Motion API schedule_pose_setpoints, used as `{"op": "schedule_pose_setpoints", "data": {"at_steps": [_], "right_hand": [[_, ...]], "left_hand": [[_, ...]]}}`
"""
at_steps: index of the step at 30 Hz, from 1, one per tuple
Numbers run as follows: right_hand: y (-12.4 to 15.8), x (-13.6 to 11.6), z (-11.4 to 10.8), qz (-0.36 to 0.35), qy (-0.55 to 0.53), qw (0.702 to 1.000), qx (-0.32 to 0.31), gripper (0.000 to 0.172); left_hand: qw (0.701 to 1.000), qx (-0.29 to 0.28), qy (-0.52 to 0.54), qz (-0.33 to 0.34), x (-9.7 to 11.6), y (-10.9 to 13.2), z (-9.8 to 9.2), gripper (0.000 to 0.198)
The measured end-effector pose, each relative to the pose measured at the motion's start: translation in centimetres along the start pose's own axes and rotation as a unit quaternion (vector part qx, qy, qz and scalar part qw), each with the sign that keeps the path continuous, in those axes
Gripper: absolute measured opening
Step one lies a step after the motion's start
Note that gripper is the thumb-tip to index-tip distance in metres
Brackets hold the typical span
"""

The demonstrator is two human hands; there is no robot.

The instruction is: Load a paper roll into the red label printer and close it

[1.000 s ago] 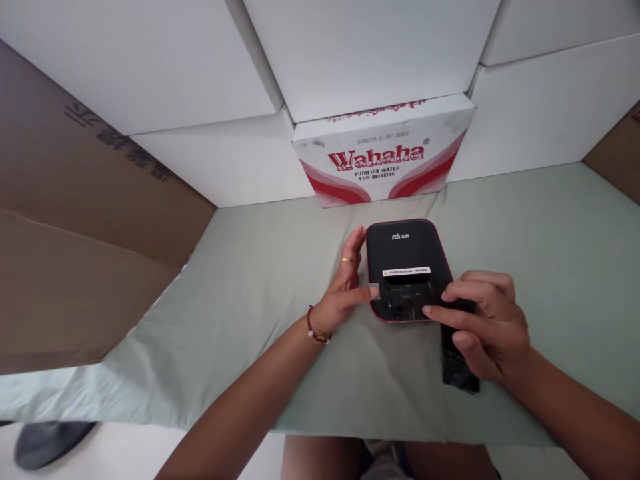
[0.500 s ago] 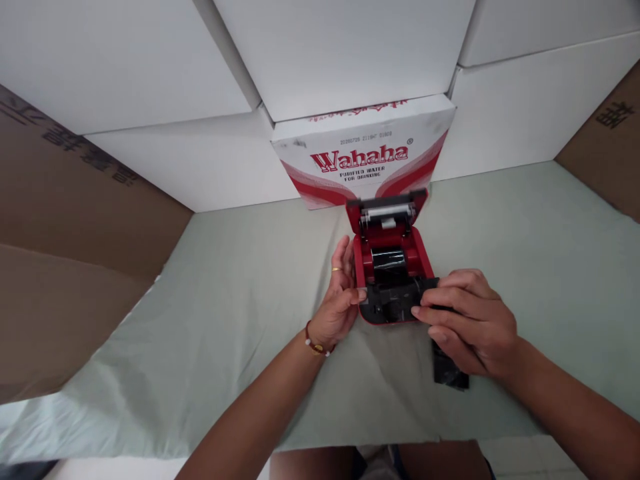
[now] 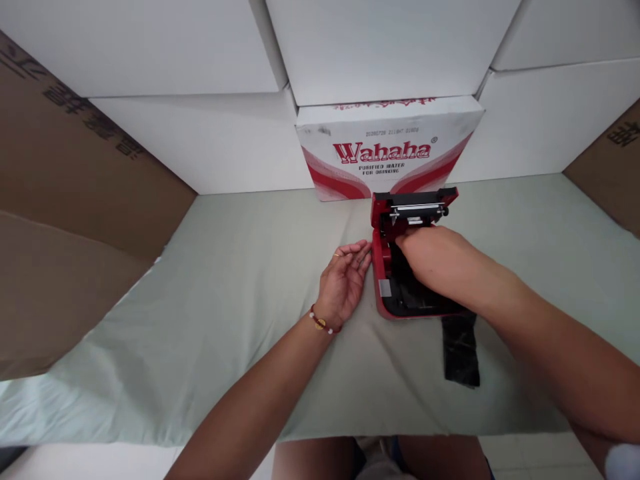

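A small red and black printer stands on the green cloth with its hinged lid raised. Under the lid a roller bar shows. My right hand reaches into the printer body below the lid; its fingers are hidden inside. My left hand rests palm up beside the printer, its fingers extended and the tips at the red left wall, holding nothing. A glossy black strip of film lies over the printer's front right corner and onto the cloth. The ribbon roll inside is covered by my right hand.
Behind the printer a white and red Wahaha water carton leans against stacked white boxes. Brown cardboard boxes flank the left side, with another at the right. The green cloth covers the table up to its front edge.
My right hand has left the printer's front edge and the black film, and moved up into the body under the lid. My left thumb has come off the printer's front left corner.
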State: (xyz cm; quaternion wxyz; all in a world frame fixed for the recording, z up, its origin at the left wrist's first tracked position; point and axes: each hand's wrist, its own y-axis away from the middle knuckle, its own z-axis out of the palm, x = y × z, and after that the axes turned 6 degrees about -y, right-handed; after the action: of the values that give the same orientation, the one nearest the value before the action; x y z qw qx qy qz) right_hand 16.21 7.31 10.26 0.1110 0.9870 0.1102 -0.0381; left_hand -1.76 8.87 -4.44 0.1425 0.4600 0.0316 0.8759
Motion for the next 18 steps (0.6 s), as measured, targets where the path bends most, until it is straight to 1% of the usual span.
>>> {"op": "schedule_pose_setpoints", "data": {"at_steps": [2,6,8,10,12,14,16,18], "right_hand": [[-0.6,-0.6,0.1,0.026,0.027,0.999,-0.022,0.034],[-0.8,-0.5,0.4,0.049,0.036,0.998,-0.022,0.028],[-0.7,-0.2,0.4,0.058,0.041,0.997,-0.023,0.031],[-0.6,-0.1,0.3,0.077,0.045,0.996,-0.021,0.038],[0.1,-0.1,0.2,0.093,0.041,0.995,-0.007,0.041],[1.5,0.1,-0.1,0.084,0.014,0.996,0.027,0.035],[3.9,0.9,-0.5,0.043,-0.054,0.993,0.092,0.031],[7.0,2.8,-0.7,0.009,-0.146,0.976,0.164,0.032]], "left_hand": [[1.0,-0.005,0.007,-0.005,0.2,0.0,-0.1,0.019],[0.999,0.002,0.039,-0.015,0.2,0.2,0.2,0.017],[0.998,0.009,0.057,-0.018,0.2,0.2,0.4,0.017],[0.997,0.016,0.068,-0.021,0.3,0.1,0.6,0.016],[0.997,0.02,0.071,-0.024,0.4,0.0,0.8,0.014],[0.997,0.021,0.069,-0.027,0.6,-0.1,1.0,0.012],[0.998,0.022,0.056,-0.022,0.6,-0.1,1.2,0.013],[0.999,0.039,0.007,0.018,0.3,0.0,1.4,0.013]]}}
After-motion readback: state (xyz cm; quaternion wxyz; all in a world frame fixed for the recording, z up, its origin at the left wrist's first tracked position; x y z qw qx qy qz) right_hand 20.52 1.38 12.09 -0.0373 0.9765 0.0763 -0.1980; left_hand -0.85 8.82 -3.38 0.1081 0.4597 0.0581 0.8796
